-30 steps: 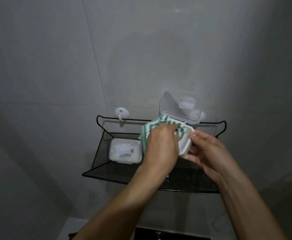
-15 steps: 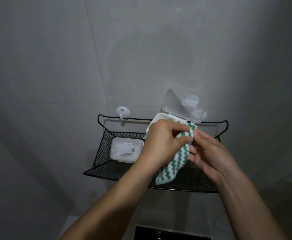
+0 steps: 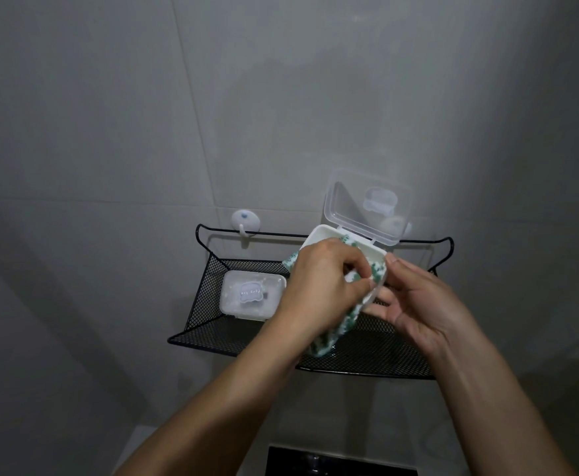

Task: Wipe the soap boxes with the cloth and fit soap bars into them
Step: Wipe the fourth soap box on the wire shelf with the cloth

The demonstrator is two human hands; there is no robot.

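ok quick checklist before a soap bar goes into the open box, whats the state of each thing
1. Lid of the open soap box up and out of the way: ok.
2. Right hand steadies the box: ok.
3. Cloth out of the box: not ok, the left hand grips it against the rim.
4. Inside wiped dry: cannot tell, hidden by hand and cloth.
5. Soap bar within reach: cannot tell, none in view.
6. Second box in the black mesh shelf opened: not ok, lid shut.

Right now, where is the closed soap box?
In the head view, the closed soap box lies at the left end of the black mesh shelf, just left of the left hand.
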